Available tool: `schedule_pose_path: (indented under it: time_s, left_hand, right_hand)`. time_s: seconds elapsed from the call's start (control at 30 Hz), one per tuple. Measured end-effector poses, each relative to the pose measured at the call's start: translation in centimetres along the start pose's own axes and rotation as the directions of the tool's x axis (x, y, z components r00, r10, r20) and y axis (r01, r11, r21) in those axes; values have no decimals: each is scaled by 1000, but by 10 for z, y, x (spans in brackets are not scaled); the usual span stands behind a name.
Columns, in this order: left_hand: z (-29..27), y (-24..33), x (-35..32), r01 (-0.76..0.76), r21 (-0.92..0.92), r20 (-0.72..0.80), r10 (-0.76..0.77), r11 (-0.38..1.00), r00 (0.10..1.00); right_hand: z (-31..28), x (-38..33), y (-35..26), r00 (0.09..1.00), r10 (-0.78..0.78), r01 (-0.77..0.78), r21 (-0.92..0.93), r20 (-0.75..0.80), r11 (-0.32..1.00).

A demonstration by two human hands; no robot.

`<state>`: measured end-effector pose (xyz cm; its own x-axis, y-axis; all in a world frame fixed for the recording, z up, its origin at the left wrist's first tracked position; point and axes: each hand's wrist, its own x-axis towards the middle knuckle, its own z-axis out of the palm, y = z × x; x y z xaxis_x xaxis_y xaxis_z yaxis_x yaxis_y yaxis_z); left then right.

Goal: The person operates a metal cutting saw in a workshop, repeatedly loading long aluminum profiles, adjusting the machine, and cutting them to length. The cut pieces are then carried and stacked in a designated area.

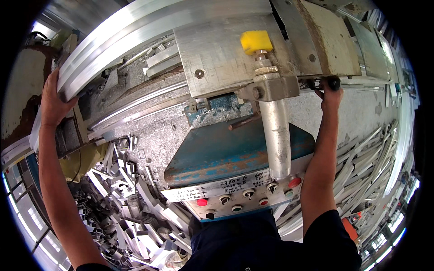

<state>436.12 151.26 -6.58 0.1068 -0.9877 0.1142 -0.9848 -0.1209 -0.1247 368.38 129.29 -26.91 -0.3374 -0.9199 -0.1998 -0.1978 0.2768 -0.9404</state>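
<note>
Head view: left hand (54, 101) grips the metal bars (149, 31); right hand (331, 95) seems closed around a black knob (334, 82) just above it.

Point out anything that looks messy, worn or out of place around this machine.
Cut metal offcuts lie heaped loosely below the machine on both sides. The blue housing shows rust and chipped paint. Metal chips coat the bed.

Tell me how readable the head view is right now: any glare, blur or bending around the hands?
Head view: sharp at centre; fisheye bends the long aluminium profile under the left hand; bright glare along that metal; right hand on the black knob is clear; rim is dark, with windows blown out.
</note>
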Motion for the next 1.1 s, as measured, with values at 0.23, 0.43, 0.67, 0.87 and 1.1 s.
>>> schedule_pose_path:
  time_s: [0.23, 0.43, 0.67, 0.87, 1.1]
  left_hand:
    - [-1, 0, 1, -42, -3, -21, 42, 999, 999]
    - [1, -1, 0, -14, -9, -14, 14, 1000, 1000]
    - [1, -2, 1, -8, -23, -3, 8, 1000, 1000]
    - [-2, 4, 1, 1, -33, -6, -1, 999, 1000]
    - [3, -2, 0, -15, -17, -13, 15, 1000, 1000]
  right_hand:
    - [-1, -1, -3, 1000, -5, 5, -25, 7, 1000]
    - [2, -5, -6, 1000, -13, 13, -8, 6, 1000]
    - [2, -5, -6, 1000, -14, 14, -22, 4, 1000]
    - [0, -3, -5, 1000, -15, 15, -33, 13, 999]
    - [3, -2, -5, 1000, -1, 2, -21, 10, 1000]
